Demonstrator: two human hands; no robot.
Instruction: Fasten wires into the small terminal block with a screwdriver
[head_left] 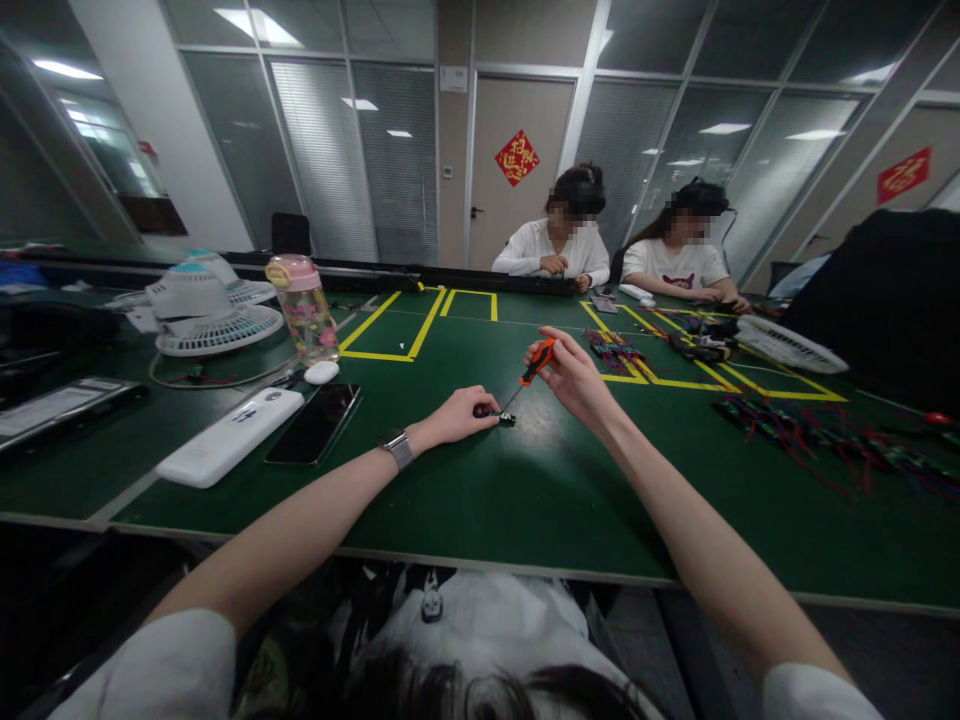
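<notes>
My left hand (459, 414) rests on the green table (525, 490), fingers pinched round a small dark part (501, 416) lying on the surface. My right hand (571, 375) is closed on an orange-handled screwdriver (537, 362), held tilted, with its thin shaft running down to the small part. A watch with a grey strap (397, 447) is on my left wrist.
A white power bank (229, 436) and a black phone (315, 424) lie to the left, with a pink-lidded bottle (302, 309) and a white fan (210, 312) behind. Bundles of coloured wires (817, 435) lie at right. Two other people (559, 245) sit at the far side.
</notes>
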